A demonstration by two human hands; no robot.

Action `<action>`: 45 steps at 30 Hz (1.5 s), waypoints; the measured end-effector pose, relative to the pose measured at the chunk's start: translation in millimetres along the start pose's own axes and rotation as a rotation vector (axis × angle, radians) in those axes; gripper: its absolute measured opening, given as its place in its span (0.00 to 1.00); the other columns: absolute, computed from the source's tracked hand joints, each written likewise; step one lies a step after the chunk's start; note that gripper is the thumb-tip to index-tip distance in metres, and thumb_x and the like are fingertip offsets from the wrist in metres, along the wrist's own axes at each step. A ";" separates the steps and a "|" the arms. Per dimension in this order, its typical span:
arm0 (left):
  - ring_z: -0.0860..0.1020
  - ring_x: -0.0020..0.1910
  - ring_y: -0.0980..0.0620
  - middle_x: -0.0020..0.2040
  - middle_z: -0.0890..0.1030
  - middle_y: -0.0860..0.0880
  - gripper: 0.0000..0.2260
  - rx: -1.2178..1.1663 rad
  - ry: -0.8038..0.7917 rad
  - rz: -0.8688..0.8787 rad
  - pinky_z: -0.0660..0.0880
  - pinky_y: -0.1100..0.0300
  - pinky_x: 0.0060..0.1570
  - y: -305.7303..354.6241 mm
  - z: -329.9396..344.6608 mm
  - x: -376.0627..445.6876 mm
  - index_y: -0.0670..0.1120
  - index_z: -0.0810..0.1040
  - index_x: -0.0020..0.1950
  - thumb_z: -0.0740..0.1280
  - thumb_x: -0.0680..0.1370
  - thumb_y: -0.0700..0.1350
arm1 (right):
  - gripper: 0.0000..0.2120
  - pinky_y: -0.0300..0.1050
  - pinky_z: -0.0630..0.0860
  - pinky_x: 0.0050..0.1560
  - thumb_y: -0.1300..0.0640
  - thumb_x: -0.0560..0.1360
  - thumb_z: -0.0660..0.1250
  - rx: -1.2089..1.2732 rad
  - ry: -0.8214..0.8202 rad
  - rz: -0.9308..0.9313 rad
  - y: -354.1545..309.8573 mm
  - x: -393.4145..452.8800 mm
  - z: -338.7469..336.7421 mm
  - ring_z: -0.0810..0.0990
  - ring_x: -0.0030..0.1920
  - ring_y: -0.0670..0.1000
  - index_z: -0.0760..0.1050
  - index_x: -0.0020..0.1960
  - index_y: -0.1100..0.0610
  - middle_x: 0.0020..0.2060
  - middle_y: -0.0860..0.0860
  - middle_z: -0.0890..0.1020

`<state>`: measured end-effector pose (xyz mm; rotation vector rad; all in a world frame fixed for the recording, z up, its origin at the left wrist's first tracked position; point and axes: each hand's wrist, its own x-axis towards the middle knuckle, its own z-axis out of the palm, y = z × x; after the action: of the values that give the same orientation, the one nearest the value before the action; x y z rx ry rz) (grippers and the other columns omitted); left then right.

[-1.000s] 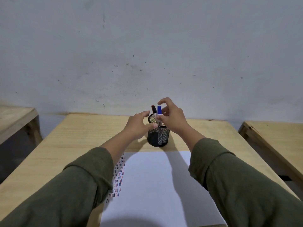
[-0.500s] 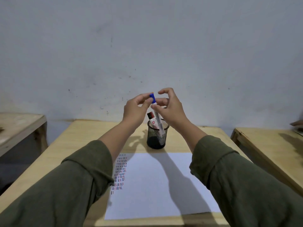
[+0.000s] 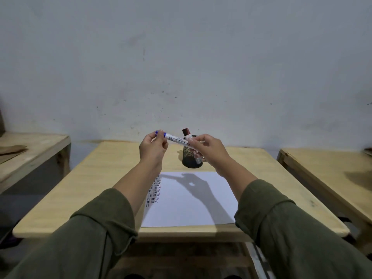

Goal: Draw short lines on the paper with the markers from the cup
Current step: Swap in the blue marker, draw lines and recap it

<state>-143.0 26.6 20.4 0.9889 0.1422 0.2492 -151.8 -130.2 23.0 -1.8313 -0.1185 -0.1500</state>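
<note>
A: What do your hands have hold of?

B: Your left hand (image 3: 152, 148) and right hand (image 3: 207, 147) share one blue marker (image 3: 177, 139), held nearly level in the air. The left fingers (image 3: 161, 135) are pinched shut around its blue cap end; the right fingers (image 3: 192, 142) are closed round the white barrel.

A: And the cup?

B: The black mesh cup (image 3: 191, 156) stands on the desk (image 3: 104, 178) just behind and below your right fingers — partly hidden by them. A brown-capped marker (image 3: 186, 132) sticks up out of it, just past the barrel you hold.

A: Where is the paper?

B: The paper (image 3: 191, 200) lies flat on the desk, below both hands and nearer to you. Rows of short lines (image 3: 155, 190) run down its left edge, under your left wrist — your hands' shadow falls across the sheet.
</note>
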 end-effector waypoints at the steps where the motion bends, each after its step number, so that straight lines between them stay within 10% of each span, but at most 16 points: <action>1: 0.72 0.34 0.58 0.37 0.75 0.50 0.04 -0.026 0.001 -0.025 0.76 0.71 0.35 -2.2 -3.8 -3.8 0.41 0.75 0.48 0.63 0.78 0.41 | 0.14 0.40 0.73 0.37 0.48 0.72 0.71 0.079 0.017 0.012 1.1 -4.4 1.7 0.77 0.32 0.47 0.78 0.52 0.56 0.42 0.53 0.81; 6: 0.74 0.36 0.59 0.38 0.75 0.50 0.03 -0.011 -0.041 -0.133 0.73 0.68 0.40 -8.5 -12.7 -21.8 0.46 0.74 0.45 0.64 0.78 0.40 | 0.20 0.35 0.73 0.29 0.54 0.72 0.72 0.557 0.032 0.059 1.1 -19.4 13.8 0.74 0.26 0.47 0.76 0.59 0.64 0.32 0.53 0.78; 15: 0.77 0.43 0.60 0.44 0.80 0.54 0.06 -0.101 -0.089 -0.192 0.69 0.65 0.45 -8.7 -15.3 -28.5 0.49 0.77 0.44 0.62 0.79 0.44 | 0.06 0.36 0.71 0.31 0.55 0.77 0.65 0.653 -0.054 0.045 3.7 -25.4 41.9 0.74 0.28 0.47 0.77 0.47 0.59 0.29 0.52 0.77; 22: 0.78 0.27 0.63 0.39 0.78 0.52 0.09 -0.018 -0.003 -0.285 0.65 0.70 0.29 -7.2 -18.2 -14.6 0.46 0.75 0.40 0.61 0.79 0.41 | 0.04 0.39 0.75 0.35 0.61 0.77 0.64 0.510 -0.071 -0.059 9.4 -23.4 47.1 0.74 0.28 0.50 0.74 0.43 0.59 0.31 0.56 0.76; 38: 0.70 0.29 0.59 0.16 0.73 0.55 0.14 0.097 0.065 -0.388 0.67 0.71 0.22 -14.1 -39.0 12.1 0.45 0.73 0.37 0.65 0.76 0.54 | 0.03 0.38 0.75 0.38 0.61 0.75 0.67 0.109 -0.195 -0.273 12.2 -13.3 43.3 0.78 0.35 0.48 0.77 0.44 0.60 0.39 0.51 0.81; 45: 0.71 0.29 0.55 0.39 0.77 0.50 0.10 0.524 0.311 -0.111 0.69 0.65 0.25 -17.5 -82.9 16.1 0.47 0.80 0.46 0.68 0.73 0.53 | 0.05 0.39 0.77 0.37 0.61 0.76 0.65 0.187 -0.156 -0.156 34.2 -12.0 53.7 0.79 0.32 0.47 0.79 0.44 0.55 0.35 0.51 0.81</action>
<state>-144.2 88.6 -39.4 1.4527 0.5660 0.2683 -156.0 -87.4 -25.4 -1.6446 -0.3740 -0.1016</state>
